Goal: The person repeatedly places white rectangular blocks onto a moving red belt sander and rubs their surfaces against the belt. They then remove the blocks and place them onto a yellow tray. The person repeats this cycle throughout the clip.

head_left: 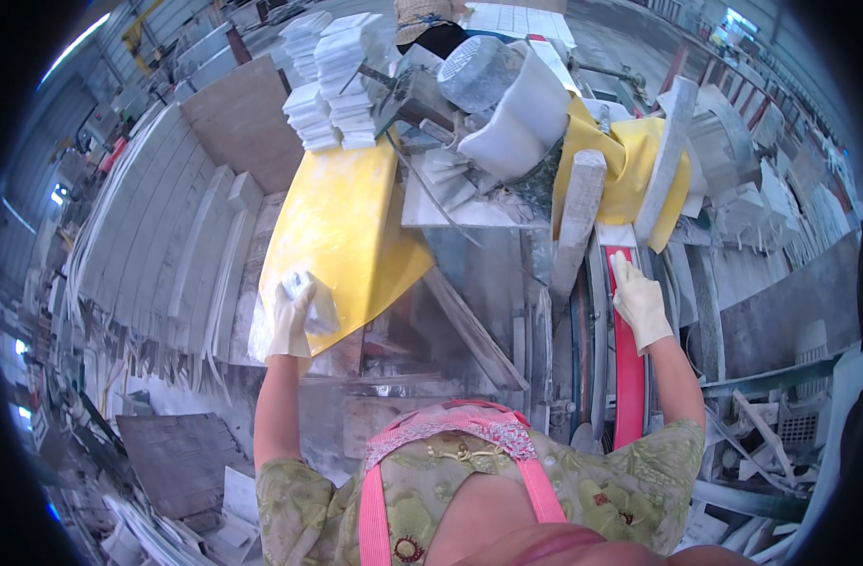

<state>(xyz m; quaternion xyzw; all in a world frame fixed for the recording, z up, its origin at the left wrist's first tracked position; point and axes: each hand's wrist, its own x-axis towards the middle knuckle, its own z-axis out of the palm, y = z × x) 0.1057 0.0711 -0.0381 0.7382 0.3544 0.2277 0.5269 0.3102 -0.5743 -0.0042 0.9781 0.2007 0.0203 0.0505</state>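
Note:
My left hand (293,319), in a pale glove, is closed around a whitish-grey block (321,313) over the yellow sheet (342,212). The block's exact kind is hard to make out. On the right, my gloved right hand (639,300) lies over a narrow red belt (630,377), its fingers stretched forward. Just beyond those fingertips a flat white piece (615,235) sits on the belt, where it runs in under a yellow cloth (630,156). I cannot tell whether the fingertips touch that piece.
White tiles (342,85) stand stacked at the yellow sheet's far end. A dusty motor (479,74) and white padding (516,123) sit between the two work spots. Upright grey posts (580,217) flank the belt. Large slabs (139,217) lean at the left.

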